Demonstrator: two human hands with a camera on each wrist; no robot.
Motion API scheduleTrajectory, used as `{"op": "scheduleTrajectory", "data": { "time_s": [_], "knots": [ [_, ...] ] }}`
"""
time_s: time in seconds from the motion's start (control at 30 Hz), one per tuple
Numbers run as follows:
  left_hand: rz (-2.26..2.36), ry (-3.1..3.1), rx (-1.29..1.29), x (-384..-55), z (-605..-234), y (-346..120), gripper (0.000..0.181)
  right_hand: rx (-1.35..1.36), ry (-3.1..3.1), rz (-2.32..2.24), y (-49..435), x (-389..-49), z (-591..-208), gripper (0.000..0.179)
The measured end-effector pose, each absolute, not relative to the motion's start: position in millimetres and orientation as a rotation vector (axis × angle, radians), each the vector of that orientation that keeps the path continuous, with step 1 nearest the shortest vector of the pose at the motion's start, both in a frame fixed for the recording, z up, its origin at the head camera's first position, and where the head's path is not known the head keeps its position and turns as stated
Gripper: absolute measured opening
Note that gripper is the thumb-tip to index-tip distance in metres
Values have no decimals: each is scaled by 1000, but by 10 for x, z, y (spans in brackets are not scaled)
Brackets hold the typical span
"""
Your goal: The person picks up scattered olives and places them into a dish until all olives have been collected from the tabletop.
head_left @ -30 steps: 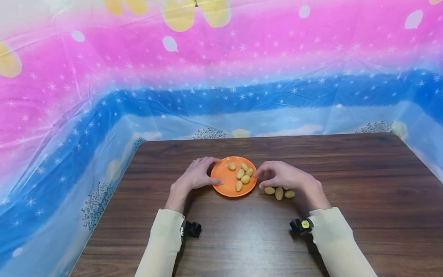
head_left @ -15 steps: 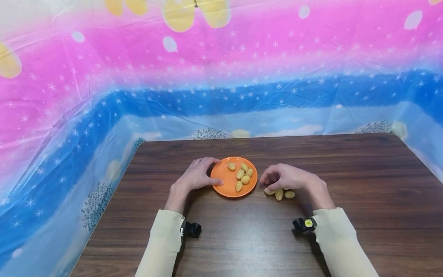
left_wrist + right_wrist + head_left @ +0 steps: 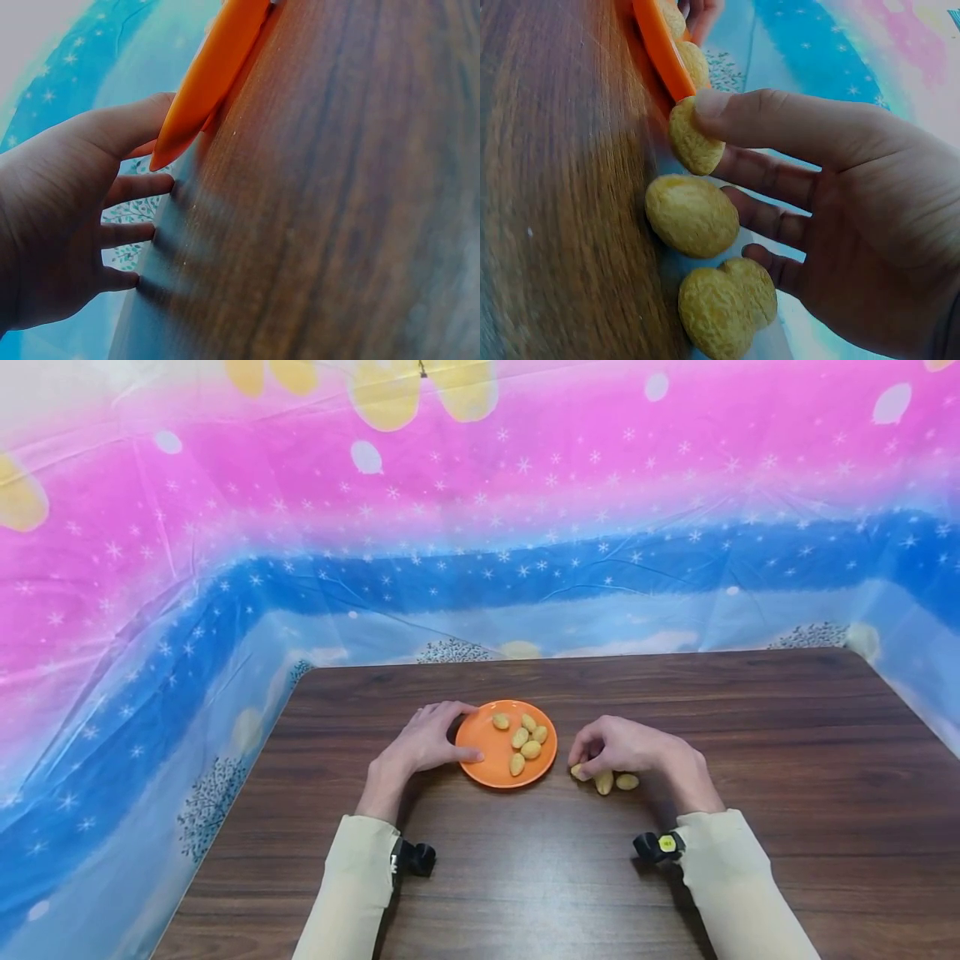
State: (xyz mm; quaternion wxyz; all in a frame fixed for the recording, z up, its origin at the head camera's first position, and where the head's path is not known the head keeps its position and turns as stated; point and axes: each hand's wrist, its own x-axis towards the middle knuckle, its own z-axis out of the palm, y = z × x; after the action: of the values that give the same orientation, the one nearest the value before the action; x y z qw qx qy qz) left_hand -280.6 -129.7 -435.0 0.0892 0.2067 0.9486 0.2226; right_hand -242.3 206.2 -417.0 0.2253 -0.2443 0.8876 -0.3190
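**Right hand (image 3: 628,748) drawn from plate (image 3: 486,739) to piece (image 3: 694,148)**

Over the past second, the right hand has been moved away from the plate's right rim and lowered to the loose pieces; the left hand (image 3: 423,739) and plate have been left nearly in place. The leftmost tan piece, at the plate's right, is pinched between thumb and fingertips in the right grip, the gap narrowed to its width. Whether it has been lifted off the table (image 3: 510,868) cannot be told. Its long axis is seen slanted down and to the right in the right wrist view.

The relation judged to count: the plate is found to the left of the pinched piece and slightly beyond it, a strip of table between. The right hand is nearer the loose pieces, three others lying beside it. The left hand is spread at the plate's left edge, thumb laid over the rim.
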Motion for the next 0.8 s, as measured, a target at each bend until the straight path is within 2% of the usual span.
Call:
{"op": "scheduleTrajectory", "data": {
  "time_s": [0.8],
  "knots": [
    [668,2817,613,-2794,-4341,-1315,77,-883,2594,-929,1739,-2396,-4122,14]
  ]
}}
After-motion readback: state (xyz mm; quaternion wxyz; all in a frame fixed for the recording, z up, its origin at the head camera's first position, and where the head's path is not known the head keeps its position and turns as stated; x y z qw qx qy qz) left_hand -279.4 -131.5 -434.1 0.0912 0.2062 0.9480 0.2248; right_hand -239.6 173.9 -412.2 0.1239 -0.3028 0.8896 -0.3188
